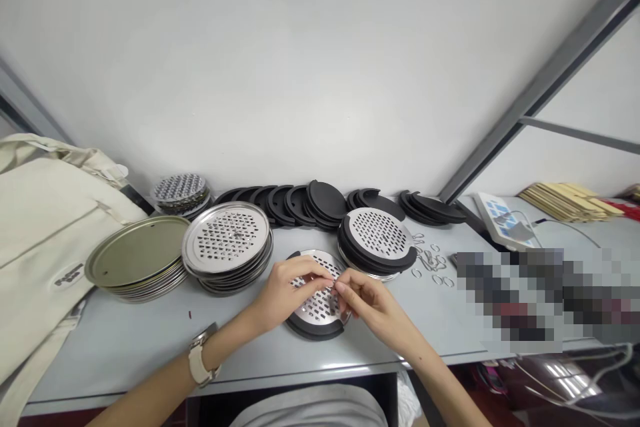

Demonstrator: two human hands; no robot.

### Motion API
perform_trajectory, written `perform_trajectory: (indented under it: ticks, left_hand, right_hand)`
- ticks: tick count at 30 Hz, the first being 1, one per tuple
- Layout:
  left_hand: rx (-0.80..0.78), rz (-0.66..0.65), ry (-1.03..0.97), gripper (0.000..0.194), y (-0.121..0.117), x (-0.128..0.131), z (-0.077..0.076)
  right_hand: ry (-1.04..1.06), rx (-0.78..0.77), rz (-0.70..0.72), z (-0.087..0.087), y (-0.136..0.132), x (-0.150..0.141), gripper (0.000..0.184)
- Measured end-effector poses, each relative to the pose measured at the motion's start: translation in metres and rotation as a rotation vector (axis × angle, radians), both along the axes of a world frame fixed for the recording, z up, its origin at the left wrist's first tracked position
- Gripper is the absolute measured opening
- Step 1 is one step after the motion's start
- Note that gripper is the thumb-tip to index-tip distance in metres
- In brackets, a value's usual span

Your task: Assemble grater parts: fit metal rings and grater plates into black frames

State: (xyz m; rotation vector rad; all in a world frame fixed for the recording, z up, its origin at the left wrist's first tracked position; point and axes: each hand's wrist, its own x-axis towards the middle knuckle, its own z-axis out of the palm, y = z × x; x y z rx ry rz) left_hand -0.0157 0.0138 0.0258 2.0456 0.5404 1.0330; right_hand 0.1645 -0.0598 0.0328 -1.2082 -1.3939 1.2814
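Observation:
My left hand (287,287) and my right hand (373,303) meet fingertip to fingertip, both pinched closed. Whatever sits between the fingertips is too small to make out. Directly beneath them a round metal grater plate (316,307) with a black rim piece (315,330) lies on the table; the hands hide part of it. Just right and behind stands a stack topped by another grater plate (379,232) in a black holder (360,250). Small metal rings and clips (431,260) are scattered to the right of that stack.
On the left stand a grater plate stack (233,237), an olive-green lid stack (145,250) and a cream canvas bag (45,227). Black discs (327,201) line the wall. Farther right are a white box (503,220), wooden pieces (565,201) and a blurred-out area.

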Motion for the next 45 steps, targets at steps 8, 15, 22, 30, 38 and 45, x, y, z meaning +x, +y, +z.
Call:
perform_trajectory:
  ticks: [8, 15, 22, 30, 38, 45]
  left_hand:
    - [-0.352, -0.012, -0.016, 0.014, -0.001, 0.004, -0.001]
    - [-0.407, -0.014, -0.033, 0.014, 0.002, 0.005, -0.007]
    - [-0.337, 0.02, -0.018, 0.007, -0.001, 0.005, -0.001]
    - [0.023, 0.073, 0.332, 0.059, 0.006, -0.007, 0.001]
    - [0.135, 0.218, 0.603, 0.082, -0.005, -0.02, -0.01]
    - [0.18, 0.209, 0.729, 0.113, -0.036, -0.05, -0.034]
  right_hand:
    - [-0.029, 0.015, -0.021, -0.005, 0.001, 0.0, 0.035]
    - [-0.052, 0.059, -0.079, -0.007, 0.004, 0.0, 0.03]
    - [0.029, -0.065, 0.008, 0.001, 0.003, 0.001, 0.04]
    - [-0.009, 0.038, -0.068, 0.0, 0.0, 0.01, 0.03]
    - [-0.267, 0.148, -0.197, -0.02, -0.031, 0.022, 0.018]
    - [-0.038, -0.06, -0.082, -0.03, -0.04, 0.026, 0.025]
